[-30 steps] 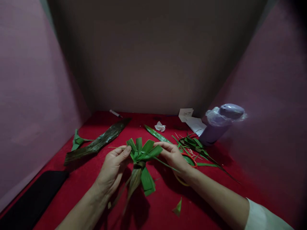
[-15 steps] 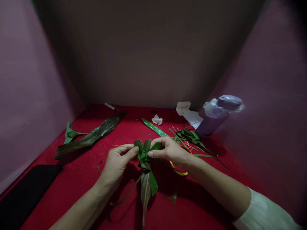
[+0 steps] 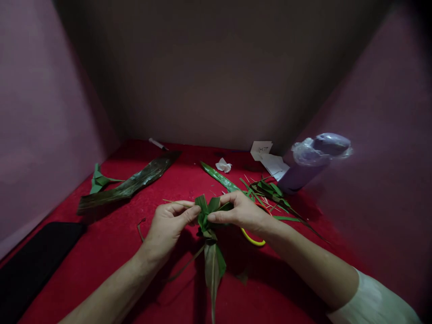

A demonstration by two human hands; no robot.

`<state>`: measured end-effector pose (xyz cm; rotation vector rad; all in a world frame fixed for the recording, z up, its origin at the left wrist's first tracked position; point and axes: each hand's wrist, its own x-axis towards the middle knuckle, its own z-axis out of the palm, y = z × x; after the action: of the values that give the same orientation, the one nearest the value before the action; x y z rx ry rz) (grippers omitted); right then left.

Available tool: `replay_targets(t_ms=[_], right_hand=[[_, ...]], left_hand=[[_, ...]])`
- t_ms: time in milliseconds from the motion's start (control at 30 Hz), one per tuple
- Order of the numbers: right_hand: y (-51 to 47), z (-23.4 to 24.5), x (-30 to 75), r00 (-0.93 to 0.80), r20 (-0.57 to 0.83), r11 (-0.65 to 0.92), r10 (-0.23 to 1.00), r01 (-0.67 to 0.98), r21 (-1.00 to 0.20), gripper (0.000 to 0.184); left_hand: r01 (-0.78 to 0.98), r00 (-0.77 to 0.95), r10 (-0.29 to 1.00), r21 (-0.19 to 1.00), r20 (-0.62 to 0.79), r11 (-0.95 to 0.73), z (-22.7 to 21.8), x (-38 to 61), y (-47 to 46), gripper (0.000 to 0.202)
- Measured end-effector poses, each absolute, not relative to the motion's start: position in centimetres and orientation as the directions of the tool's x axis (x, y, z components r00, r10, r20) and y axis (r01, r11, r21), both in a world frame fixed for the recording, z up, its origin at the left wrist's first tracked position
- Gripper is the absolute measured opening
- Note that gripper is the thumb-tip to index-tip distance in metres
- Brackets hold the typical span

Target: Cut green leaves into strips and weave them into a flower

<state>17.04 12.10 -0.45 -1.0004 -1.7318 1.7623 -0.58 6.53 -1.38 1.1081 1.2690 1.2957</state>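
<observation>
A bundle of folded green leaves (image 3: 212, 258), tied near its middle, is held up between both hands over the red table. Its upper strips fan out and its long pointed tail hangs down. My left hand (image 3: 170, 225) pinches the bundle's upper left edge between thumb and fingers. On the other side, my right hand (image 3: 238, 211) closes thumb and fingers on the upper right strips. A thin stalk sticks out beyond the left fingers. Under the right hand lie scissors, of which a yellow handle loop (image 3: 254, 239) and a bit of red show.
Long dark leaf (image 3: 135, 182) and folded leaf piece (image 3: 98, 180) lie at left, near a black flat object (image 3: 42, 263). Behind are a knife (image 3: 157, 144), crumpled tissue (image 3: 223, 165) and papers (image 3: 274, 165). Leaf scraps (image 3: 270, 191) and a plastic-topped purple container (image 3: 302, 173) stand right.
The leaf bundle has turned slightly and its tail has shifted a little right. Both hands keep their grip. The whole view has moved slightly.
</observation>
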Motion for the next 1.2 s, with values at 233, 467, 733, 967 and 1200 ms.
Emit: replay_targets(t_ms=[233,467,733,967,1200], right_hand=[[11.7,-0.7,16.4,-0.574,-0.181,-0.116,0.799,0.148,-0.982,0.013],[12.4,-0.4,17.1,-0.690,-0.141,-0.009,0.710,0.191,-0.981,0.017],[12.7,-1.2,17.1,-0.672,-0.170,-0.079,0.721,0.164,-0.983,0.017],[12.8,-1.2,17.2,-0.634,-0.186,-0.061,0.751,0.214,-0.975,0.018],[12.7,-1.2,17.3,-0.630,-0.212,-0.091,0.747,0.220,-0.971,0.022]], left_hand=[[-0.076,-0.104,0.994,0.997,-0.040,0.032,-1.6,-0.7,6.6,0.016],[-0.136,0.002,0.997,0.988,-0.079,0.078,-1.9,-0.4,6.5,0.017],[-0.109,-0.030,0.992,0.987,-0.122,0.119,-2.4,-0.6,6.8,0.021],[-0.095,-0.089,0.988,0.989,-0.124,0.115,-2.7,-0.5,6.9,0.021],[-0.092,-0.134,0.978,0.984,-0.162,0.150,-2.2,-0.3,6.8,0.019]])
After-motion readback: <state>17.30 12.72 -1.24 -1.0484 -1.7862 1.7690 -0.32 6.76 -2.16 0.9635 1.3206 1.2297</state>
